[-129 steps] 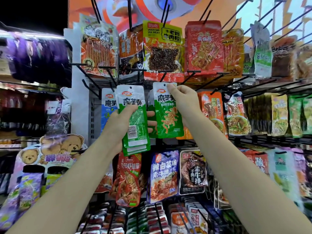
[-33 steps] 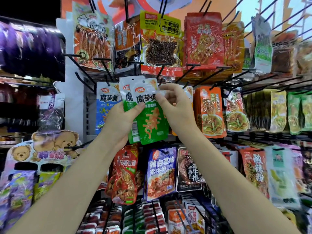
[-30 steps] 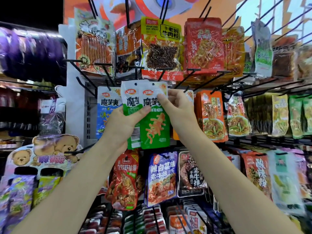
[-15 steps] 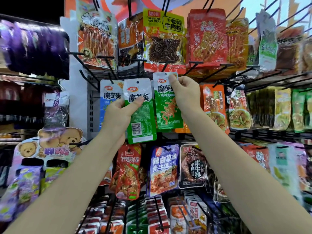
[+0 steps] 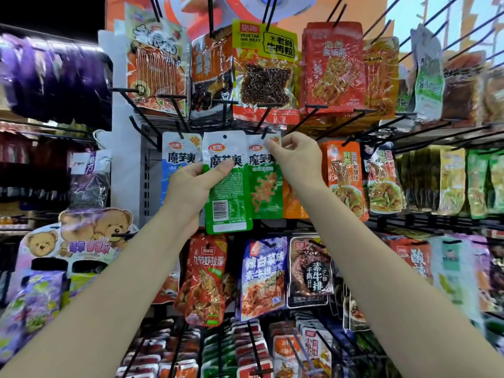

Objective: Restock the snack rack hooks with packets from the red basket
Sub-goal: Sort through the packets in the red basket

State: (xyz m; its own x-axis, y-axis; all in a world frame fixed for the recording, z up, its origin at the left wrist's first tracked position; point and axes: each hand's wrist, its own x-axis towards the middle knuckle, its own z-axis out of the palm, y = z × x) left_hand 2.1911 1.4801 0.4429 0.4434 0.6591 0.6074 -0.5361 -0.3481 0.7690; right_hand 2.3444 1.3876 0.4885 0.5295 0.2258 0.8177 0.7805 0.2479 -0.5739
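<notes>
**Two hands, green packets at the hook**

The landmark is the thin black metal hook in the middle of the snack rack.

Far left of the hook are purple bags, too blurry to read. Lower down is a cardboard bear sign.

Just left of the hook hangs a blue and white snack packet, partly hidden by the left hand. That hand grips a green and white packet with a barcode, thumb pressed on its front. There may be more packets behind it; I cannot tell.

At the hook, the right hand pinches the top corner of a green packet with orange strips. The hook tip is at the packet's top edge, but its hole is hard to see.

Right of the hook hangs an orange packet. Further right, green and yellow packets are blurry.

The red basket is out of the picture.
</notes>
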